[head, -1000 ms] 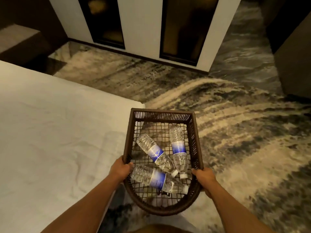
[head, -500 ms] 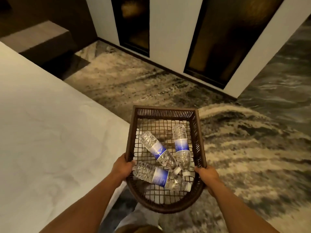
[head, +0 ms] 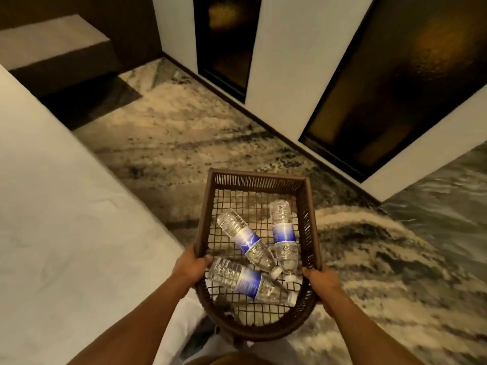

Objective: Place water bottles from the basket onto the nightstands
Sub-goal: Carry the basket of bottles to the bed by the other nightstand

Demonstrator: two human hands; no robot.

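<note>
I carry a dark brown wicker basket point(head: 258, 180) in front of me at waist height. My left hand point(head: 190, 267) grips its left rim and my right hand point(head: 319, 281) grips its right rim. Three clear water bottles with blue labels lie flat on the mesh bottom: one slanted in the middle point(head: 246, 239), one along the right wall point(head: 284, 234), and one across the near end point(head: 246, 280). A grey-topped nightstand point(head: 52, 43) stands at the far left, beyond the bed's corner.
A white bed point(head: 66, 219) fills the left side. Patterned carpet point(head: 382, 259) covers the floor ahead and to the right. A white wall with two dark glass panels point(head: 395, 83) runs diagonally across the top right.
The view has swung left and moved forward along the bed. The nightstand has come nearer and the wall panels loom larger. Both hands keep the same hold on the basket.
</note>
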